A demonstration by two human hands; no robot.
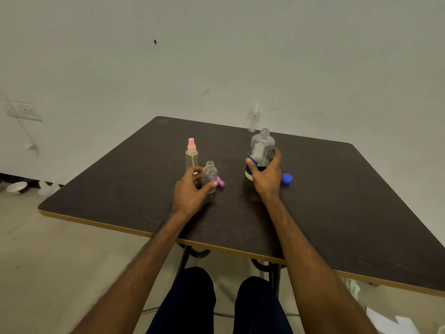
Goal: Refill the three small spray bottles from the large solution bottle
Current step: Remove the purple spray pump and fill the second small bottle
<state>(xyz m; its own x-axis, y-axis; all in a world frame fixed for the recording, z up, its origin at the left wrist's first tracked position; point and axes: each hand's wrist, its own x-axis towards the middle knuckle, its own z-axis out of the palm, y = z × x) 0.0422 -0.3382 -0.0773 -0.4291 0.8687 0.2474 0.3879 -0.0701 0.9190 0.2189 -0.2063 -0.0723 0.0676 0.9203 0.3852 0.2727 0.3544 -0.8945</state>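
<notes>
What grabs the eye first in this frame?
The right hand grips a large clear uncapped bottle with a blue label, upright at the centre of the dark wooden table; the left hand holds a small clear open bottle to its left. A round blue cap lies right of the large bottle, and a purple spray top beside the small one.

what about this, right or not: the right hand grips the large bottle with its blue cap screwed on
Not quite. The right hand grips the large bottle, but its neck is open; the blue cap lies on the table beside it, in the head view.
</notes>
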